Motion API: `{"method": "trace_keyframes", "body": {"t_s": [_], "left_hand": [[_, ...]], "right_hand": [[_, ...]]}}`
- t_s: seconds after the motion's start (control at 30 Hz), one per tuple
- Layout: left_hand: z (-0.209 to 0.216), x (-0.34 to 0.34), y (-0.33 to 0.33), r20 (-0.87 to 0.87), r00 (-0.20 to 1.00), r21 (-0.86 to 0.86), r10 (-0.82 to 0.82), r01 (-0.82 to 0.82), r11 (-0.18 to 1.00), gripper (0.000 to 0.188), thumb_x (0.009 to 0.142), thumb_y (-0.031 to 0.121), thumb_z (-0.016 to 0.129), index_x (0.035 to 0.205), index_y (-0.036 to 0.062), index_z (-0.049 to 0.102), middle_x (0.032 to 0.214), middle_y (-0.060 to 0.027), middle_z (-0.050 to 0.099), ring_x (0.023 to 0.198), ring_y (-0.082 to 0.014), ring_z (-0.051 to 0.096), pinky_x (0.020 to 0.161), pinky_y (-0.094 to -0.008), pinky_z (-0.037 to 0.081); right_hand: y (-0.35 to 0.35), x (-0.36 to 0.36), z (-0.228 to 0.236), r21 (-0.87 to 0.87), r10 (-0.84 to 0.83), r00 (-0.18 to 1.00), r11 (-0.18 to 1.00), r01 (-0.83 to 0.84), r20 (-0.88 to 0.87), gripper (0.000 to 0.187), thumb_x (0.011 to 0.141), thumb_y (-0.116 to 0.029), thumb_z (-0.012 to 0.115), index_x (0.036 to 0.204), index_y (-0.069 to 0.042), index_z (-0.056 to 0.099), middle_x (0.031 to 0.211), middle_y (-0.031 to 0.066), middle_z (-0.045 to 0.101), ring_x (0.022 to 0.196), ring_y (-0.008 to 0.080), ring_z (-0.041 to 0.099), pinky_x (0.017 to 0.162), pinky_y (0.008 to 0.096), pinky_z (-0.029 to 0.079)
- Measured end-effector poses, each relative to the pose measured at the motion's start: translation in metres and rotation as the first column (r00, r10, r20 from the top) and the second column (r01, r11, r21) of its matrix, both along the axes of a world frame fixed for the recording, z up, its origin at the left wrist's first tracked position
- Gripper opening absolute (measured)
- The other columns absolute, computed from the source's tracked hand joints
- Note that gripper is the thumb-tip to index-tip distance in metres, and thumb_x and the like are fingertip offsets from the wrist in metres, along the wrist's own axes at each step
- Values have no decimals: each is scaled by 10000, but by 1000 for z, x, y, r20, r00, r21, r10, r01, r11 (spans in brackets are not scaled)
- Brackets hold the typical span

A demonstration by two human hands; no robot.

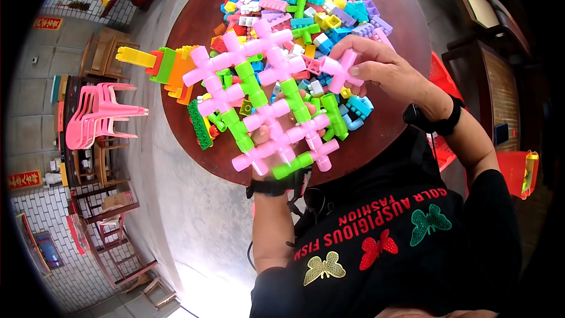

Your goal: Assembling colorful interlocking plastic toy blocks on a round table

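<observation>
My left hand (261, 135), mostly hidden, grips a lattice (275, 132) of pink cross-shaped and green straight pipe connectors from below. The lattice is held up over the near part of the round table (376, 156). A loose-looking pink cross connector (341, 70) is pinched between the thumb and fingers of my right hand (385, 70), by the lattice's upper right side. Whether the two touch, I cannot tell. Behind them spreads a heap of building bricks (288, 0) in many colours. A green T-shaped connector (334, 116) lies just right of the lattice.
An orange, green and yellow brick build (168, 68) juts past the table's left edge, with a green studded plate (200, 123) nearer me. Stacked pink plastic stools (97, 115) and wooden chairs stand at left. Red plastic containers (441, 76) are beside the table at right.
</observation>
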State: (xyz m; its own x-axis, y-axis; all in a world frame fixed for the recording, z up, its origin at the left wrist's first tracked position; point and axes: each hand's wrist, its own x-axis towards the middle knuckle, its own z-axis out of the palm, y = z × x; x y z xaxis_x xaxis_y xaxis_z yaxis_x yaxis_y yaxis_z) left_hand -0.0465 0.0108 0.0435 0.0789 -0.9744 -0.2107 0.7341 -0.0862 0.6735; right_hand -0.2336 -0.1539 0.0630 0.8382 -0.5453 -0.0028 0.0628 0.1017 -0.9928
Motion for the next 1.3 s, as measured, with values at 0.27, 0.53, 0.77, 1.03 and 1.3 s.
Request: {"method": "trace_keyframes", "body": {"t_s": [0.27, 0.53, 0.77, 1.03, 1.3], "left_hand": [[-8, -7, 5, -54, 998, 16, 21, -20, 1000, 808, 738, 531, 655, 1319, 35, 390, 1118, -188, 559, 967, -352, 609, 749, -574, 552], [-13, 3, -1, -73, 990, -26, -122, 121, 992, 869, 668, 519, 718, 1305, 19, 401, 1119, -176, 569, 940, -343, 620, 774, -469, 546], [-10, 5, 2, -140, 984, -11, -114, 113, 993, 865, 639, 453, 733, 1303, 11, 397, 1109, -190, 574, 942, -354, 619, 785, -487, 543], [-7, 3, -2, -373, 920, -58, -120, 106, 993, 857, 653, 413, 723, 1323, 15, 365, 1150, -211, 547, 994, -366, 600, 823, -506, 526], [-21, 4, 3, -146, 986, -47, -84, 78, 996, 854, 655, 447, 720, 1310, 15, 384, 1116, -186, 565, 940, -351, 617, 784, -487, 540]], "right_hand": [[2, 0, 3, 3, 52, 997, 999, -52, -50, 260, 854, -140, 494, 1089, -40, 542, 785, 17, 572, 625, 61, 508, 570, 205, 437], [1, 1, -2, 35, 111, 994, 993, -110, -1, 195, 864, -164, 498, 999, -34, 551, 733, -3, 521, 619, 57, 473, 560, 204, 394], [2, 1, -2, 18, 136, 991, 991, -136, 5, 191, 858, -177, 504, 973, -31, 549, 722, -11, 503, 620, 59, 461, 569, 207, 385], [1, 0, -4, 38, 146, 989, 989, -146, 19, 207, 887, -165, 499, 1010, -15, 570, 757, -4, 535, 636, 53, 475, 568, 206, 394], [3, 0, -4, 29, 129, 992, 991, -129, 8, 204, 888, -164, 512, 1022, -20, 568, 758, -10, 518, 648, 54, 483, 570, 208, 406]]}}
